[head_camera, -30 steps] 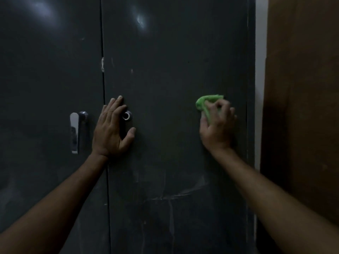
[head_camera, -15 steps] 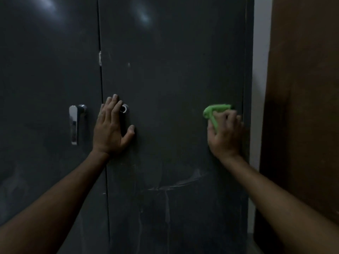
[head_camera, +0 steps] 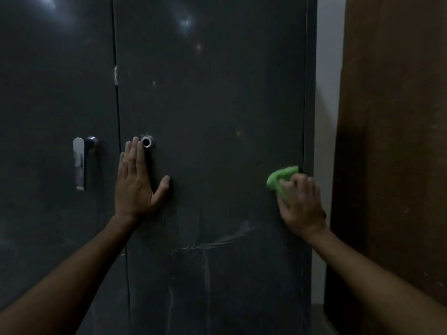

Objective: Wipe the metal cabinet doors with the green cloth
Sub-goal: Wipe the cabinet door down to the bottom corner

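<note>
Right hand [head_camera: 301, 205] fingers curled round green cloth [head_camera: 281, 178], pressing it on right door [head_camera: 217, 117] near edge. Left hand [head_camera: 136, 182] flat, fingers straight, beside lock [head_camera: 147, 141].

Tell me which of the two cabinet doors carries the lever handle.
The left door, which has the silver lever handle. The right door has only a round lock, beside the left hand.
</note>
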Demonstrator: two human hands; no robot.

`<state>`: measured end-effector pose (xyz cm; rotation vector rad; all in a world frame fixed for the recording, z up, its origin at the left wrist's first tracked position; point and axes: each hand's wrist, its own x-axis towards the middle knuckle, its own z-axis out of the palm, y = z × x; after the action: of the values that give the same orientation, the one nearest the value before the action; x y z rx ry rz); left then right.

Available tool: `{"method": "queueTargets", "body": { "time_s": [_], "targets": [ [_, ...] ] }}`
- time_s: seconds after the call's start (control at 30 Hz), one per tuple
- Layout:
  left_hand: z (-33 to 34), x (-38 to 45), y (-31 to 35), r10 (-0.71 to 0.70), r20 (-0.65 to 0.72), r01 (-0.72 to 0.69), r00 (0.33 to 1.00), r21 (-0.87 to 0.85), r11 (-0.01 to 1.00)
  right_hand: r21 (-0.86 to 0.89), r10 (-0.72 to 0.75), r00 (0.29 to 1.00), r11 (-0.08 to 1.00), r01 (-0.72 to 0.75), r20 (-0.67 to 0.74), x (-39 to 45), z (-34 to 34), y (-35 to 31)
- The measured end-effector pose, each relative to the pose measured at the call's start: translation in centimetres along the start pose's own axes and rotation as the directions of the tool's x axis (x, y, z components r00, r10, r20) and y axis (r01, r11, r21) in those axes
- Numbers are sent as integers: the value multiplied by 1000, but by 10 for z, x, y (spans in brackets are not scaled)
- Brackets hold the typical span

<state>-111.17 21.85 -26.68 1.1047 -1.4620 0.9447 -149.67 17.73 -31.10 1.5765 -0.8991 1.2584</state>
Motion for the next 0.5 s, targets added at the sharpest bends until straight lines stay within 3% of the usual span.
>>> {"method": "queueTargets", "body": {
  "time_s": [0.07, 0.13, 0.17, 0.23, 0.3, 0.33, 0.37, 0.43, 0.5],
  "targets": [
    [1, -12, 1, 21, 18, -22, 1000, 24, 999, 18, -276, 957, 961, 275, 86, -37, -4, 3],
    [3, -21, 0, 40, 16, -41, 999, 52, 998, 31, -382, 914, 924, 382, 138, -24, -11, 17],
    [4, -23, -1, 41, 16, -42, 999, 59, 997, 20, -346, 929, 938, 346, 133, -7, -12, 19],
    [5, -24, -2, 35, 18, -36, 999, 53, 998, 29, -58, 997, 998, 57, 45, 36, -11, 14],
    [4, -24, -2, 33, 19, -33, 999, 38, 999, 85, 282, 958, 957, -278, -51, 67, -3, -6],
    [4, -25, -2, 37, 22, -37, 999, 29, 999, 95, 330, 940, 942, -322, -88, 70, 4, -22],
    [3, -27, -3, 36, 30, -37, 999, 17, 999, 92, 281, 954, 958, -272, -103, 62, 10, -39],
    [0, -34, -5, 22, 51, -21, 998, -17, 1000, 107, -59, 997, 992, 63, -41, 28, 20, -66],
    [-5, -45, -7, 21, 78, -18, 997, -44, 999, 167, -468, 882, 875, 455, 49, -1, 19, -73]
  ]
}}
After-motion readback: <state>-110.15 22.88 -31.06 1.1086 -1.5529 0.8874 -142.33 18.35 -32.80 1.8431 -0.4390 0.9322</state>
